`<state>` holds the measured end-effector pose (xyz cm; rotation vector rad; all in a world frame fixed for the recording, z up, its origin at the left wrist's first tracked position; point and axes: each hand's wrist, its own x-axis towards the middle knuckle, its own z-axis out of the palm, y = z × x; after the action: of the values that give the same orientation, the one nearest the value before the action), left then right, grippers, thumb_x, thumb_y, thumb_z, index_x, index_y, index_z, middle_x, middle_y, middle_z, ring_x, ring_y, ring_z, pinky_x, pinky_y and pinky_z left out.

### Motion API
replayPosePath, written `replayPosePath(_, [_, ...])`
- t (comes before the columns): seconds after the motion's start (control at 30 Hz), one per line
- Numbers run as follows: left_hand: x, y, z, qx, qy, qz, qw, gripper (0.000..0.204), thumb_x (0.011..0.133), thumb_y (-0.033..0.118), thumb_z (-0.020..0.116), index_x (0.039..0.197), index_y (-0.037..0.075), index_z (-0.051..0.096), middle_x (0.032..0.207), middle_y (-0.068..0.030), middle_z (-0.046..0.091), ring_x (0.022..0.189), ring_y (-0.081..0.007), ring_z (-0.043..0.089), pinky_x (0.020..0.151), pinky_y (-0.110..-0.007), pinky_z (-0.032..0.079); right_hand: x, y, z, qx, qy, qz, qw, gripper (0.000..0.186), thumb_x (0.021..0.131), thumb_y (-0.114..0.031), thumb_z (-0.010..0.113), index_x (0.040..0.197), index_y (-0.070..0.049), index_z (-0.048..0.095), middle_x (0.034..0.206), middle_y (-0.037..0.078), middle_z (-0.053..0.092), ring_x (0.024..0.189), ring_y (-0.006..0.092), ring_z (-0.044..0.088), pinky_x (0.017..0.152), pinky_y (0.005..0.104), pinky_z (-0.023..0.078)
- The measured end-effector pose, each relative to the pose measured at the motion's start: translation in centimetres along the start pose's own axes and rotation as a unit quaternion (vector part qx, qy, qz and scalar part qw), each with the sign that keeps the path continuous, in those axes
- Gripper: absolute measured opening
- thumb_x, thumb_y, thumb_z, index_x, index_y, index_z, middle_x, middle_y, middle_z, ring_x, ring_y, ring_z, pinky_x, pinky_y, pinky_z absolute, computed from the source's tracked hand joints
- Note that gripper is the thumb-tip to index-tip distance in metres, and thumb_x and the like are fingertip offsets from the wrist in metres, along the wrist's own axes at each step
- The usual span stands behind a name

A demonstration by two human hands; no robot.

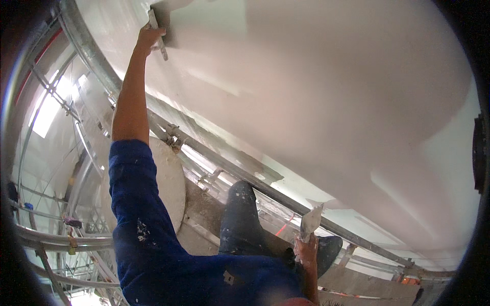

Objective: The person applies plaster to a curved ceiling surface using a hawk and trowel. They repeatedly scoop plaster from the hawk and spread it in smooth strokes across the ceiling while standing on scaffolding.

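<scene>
My left arm, in a blue sleeve, stretches up to the far left part of a broad plastered wall (306,92). The fingers of my left hand (147,39) are wrapped round a plastering trowel (152,18), its blade seen nearly edge-on against the surface. Lower right, close to my bent knee, my right hand (306,251) grips a putty knife (311,222). Its wide, plaster-smeared blade points upward, apart from the wall. Damp-looking pinkish plaster covers much of the surface, with paler patches at the edges.
A metal scaffold tube (232,168) runs diagonally between my knees and the wall's lower edge. Beside my left sleeve is a large round pale container or lid (171,176), partly hidden. More scaffold poles (61,237) fill the left side. A plank (367,283) lies at lower right.
</scene>
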<state>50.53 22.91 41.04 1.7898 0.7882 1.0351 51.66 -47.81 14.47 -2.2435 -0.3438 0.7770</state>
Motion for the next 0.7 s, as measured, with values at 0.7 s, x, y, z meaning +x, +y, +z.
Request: replayPosePath(0.7, [-42.1, 25.2, 37.9, 0.193, 0.035, 0.34, 0.92, 0.067, 0.061, 0.038, 0.065, 0.114, 0.004, 0.044, 0.114, -0.0248, 0.042, 0.112, -0.038, 0.033, 0.084, -0.06, 0.024, -2.7, 11.5, -0.5, 0.265, 0.065, -0.113, 0.955, 0.019, 0.071, -0.007, 0.06, 0.083, -0.003, 0.046, 0.053, 0.001, 0.045, 0.038, 0.0089, 0.042, 0.032, 0.0234, 0.031])
